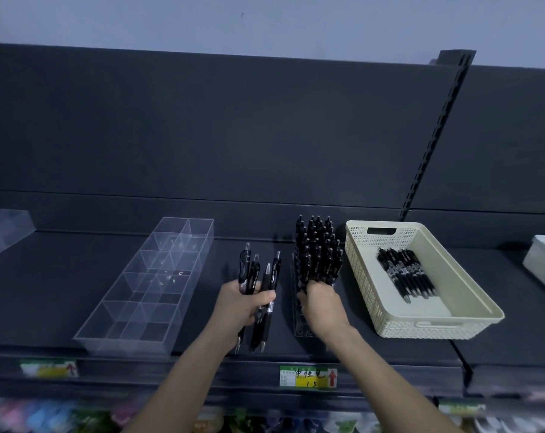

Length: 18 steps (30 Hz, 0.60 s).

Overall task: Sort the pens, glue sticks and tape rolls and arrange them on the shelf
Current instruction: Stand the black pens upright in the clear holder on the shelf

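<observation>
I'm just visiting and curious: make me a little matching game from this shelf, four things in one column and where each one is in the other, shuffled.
1 fanned pens
2 upright pens
3 lying pens
4 divided clear tray

A in the cream basket
B left of the left hand
C in the clear rack by the right hand
D gripped in the left hand

Pairs: 1-D, 2-C, 3-A, 4-B

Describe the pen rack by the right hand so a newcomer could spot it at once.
On the dark shelf, look between the clear plastic divided tray and the cream perforated plastic basket. The narrow clear pen rack stands there, at the right hand. Unlike its neighbours, it holds black pens upright in packed rows.
</observation>
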Motion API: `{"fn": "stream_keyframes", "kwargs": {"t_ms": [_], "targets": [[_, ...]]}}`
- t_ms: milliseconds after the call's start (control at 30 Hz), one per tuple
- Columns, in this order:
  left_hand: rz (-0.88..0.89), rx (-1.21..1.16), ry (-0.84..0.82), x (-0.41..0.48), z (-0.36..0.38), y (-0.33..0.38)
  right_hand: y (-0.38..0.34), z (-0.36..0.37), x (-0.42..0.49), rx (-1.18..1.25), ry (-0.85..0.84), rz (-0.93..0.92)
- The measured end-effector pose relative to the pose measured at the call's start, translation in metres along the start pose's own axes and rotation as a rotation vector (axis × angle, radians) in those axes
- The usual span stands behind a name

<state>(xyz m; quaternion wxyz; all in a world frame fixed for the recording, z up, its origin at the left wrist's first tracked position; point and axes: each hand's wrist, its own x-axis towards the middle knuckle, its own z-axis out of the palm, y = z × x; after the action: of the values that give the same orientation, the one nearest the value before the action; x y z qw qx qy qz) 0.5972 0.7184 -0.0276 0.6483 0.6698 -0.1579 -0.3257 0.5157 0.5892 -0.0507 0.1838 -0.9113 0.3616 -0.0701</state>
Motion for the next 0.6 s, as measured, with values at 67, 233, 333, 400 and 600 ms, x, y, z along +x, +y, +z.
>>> {"fn": "stream_keyframes", "kwargs": {"t_ms": [67,233,333,400,600], "targets": [[0.005,0.007,-0.008,-0.001,0.000,0.001,0.002,-0.002,-0.004,0.060,0.016,-0.002],[0.000,0.013,-0.029,0.000,0.002,0.003,0.007,-0.019,-0.021,0.408,0.205,-0.089],[0.007,0.025,-0.078,0.000,0.011,0.003,-0.003,-0.034,-0.026,0.757,0.056,-0.070],[0.025,0.040,-0.112,-0.001,0.019,0.003,-0.007,-0.039,-0.026,0.881,-0.038,-0.062],[0.013,0.049,-0.070,0.002,0.017,0.003,0.011,-0.054,-0.028,0.983,-0.009,0.027]]}}
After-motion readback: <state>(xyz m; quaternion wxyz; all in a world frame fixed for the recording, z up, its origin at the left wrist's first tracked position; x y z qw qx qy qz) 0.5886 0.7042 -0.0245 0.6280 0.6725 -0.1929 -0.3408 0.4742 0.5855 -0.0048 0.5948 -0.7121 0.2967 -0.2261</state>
